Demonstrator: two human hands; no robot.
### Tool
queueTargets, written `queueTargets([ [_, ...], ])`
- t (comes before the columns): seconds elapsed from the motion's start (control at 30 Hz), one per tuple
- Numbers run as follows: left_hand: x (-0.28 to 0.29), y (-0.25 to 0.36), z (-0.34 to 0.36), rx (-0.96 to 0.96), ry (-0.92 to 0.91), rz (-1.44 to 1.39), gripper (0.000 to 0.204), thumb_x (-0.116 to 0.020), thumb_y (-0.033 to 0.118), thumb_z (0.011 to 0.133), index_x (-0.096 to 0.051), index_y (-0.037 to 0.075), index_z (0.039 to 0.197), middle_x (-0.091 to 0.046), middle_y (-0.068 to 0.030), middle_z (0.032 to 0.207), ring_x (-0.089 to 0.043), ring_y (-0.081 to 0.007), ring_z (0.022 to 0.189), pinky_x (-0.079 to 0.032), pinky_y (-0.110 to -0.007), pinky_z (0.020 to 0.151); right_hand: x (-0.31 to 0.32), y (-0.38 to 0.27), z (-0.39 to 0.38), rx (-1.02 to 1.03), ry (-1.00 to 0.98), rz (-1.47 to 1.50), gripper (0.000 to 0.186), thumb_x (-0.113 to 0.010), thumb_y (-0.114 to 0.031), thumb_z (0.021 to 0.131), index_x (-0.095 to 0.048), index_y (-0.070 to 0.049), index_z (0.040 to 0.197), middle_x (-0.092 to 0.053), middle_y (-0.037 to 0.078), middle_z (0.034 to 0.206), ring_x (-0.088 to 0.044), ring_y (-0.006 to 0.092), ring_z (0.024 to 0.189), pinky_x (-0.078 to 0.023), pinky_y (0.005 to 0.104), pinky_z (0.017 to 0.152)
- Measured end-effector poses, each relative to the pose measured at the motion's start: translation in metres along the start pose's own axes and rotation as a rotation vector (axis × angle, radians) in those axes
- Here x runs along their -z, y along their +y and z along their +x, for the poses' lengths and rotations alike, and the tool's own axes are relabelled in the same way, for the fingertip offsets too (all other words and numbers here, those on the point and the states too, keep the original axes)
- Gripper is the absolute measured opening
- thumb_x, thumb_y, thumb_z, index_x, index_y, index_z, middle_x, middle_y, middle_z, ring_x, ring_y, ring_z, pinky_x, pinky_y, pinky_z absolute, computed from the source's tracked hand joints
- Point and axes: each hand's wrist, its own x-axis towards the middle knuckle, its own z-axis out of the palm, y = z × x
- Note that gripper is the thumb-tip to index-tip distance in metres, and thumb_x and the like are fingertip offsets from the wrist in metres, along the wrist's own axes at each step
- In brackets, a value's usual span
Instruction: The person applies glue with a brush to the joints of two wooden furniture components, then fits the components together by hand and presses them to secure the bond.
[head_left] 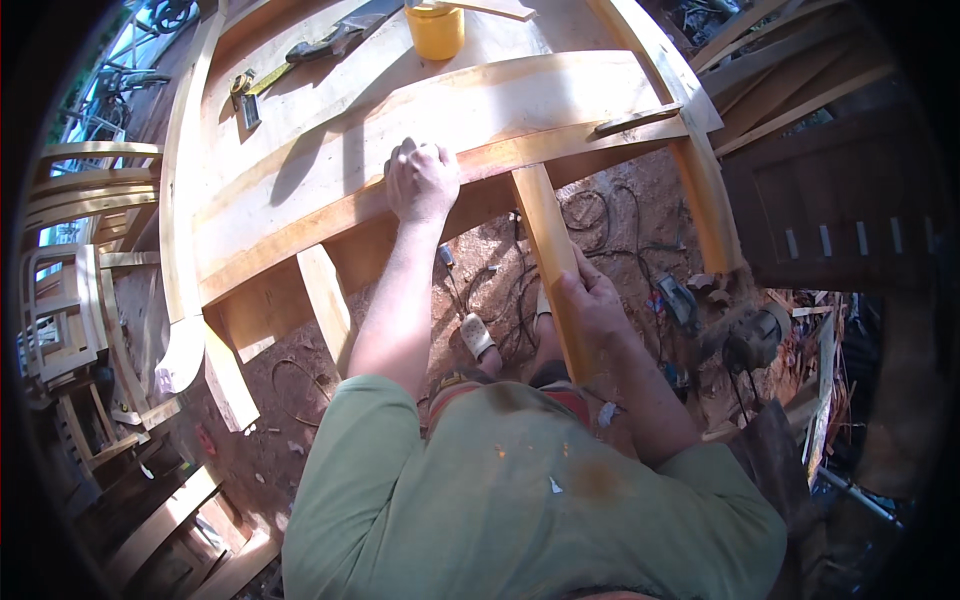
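My left hand (422, 182) is closed in a fist at the front rail (510, 150) of a wooden frame; whatever its fingers hold is hidden. My right hand (596, 300) is wrapped round a pale upright wooden piece (548, 235) that meets the rail from below. Past the rail lies a broad light wooden panel (470, 95), with a curved edge and strong sun and shadow on it. A narrow dark brown strip (637, 120) rests on the rail's right end. Another short upright (325, 300) stands under the rail, left of my left forearm.
On the panel's far part are a tape measure (244, 100), a dark long-handled tool (335, 42) and a yellow tub (436, 32). Cables (520, 270) and a power tool (678, 300) lie on the dirt floor. Wooden chair frames (75, 310) stand left; a dark panel (835, 200) is right.
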Motion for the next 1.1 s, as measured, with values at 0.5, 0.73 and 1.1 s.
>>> queueTargets([
  [0.5, 0.008, -0.021, 0.003, 0.070, 0.162, -0.286, 0.018, -0.067, 0.017, 0.083, -0.066, -0.001, 0.083, -0.065, -0.0169, 0.090, -0.065, -0.0347, 0.082, -0.052, -0.046, 0.078, 0.010, -0.016, 0.019, 0.025, 0.098, -0.457, 0.069, -0.060, -0.028, 0.098, -0.031, -0.006, 0.156, -0.051, 0.022, 0.142, -0.051, 0.0277, 0.129, -0.040, 0.0343, 0.107],
  [0.73, 0.020, -0.044, 0.009, 0.176, 0.141, -0.039, 0.032, -0.068, 0.028, 0.085, -0.068, 0.003, 0.105, -0.060, -0.0169, 0.109, -0.060, -0.0357, 0.108, -0.049, -0.049, 0.093, -0.055, -0.089, 0.046, 0.210, 0.139, -1.375, 0.088, -0.061, -0.053, 0.092, -0.029, 0.002, 0.153, -0.023, 0.032, 0.156, -0.018, 0.0455, 0.148, -0.020, 0.0526, 0.119],
  [1.1, 0.015, -0.044, 0.010, 0.094, 0.222, -0.014, 0.024, -0.067, 0.030, 0.083, -0.075, 0.010, 0.093, -0.071, -0.0139, 0.097, -0.061, -0.0313, 0.107, -0.049, -0.047, 0.093, -0.099, -0.100, 0.056, 0.374, -0.092, -1.394, 0.072, -0.068, -0.048, 0.088, -0.049, -0.007, 0.144, -0.023, 0.032, 0.157, -0.020, 0.0494, 0.145, -0.022, 0.0520, 0.119],
])
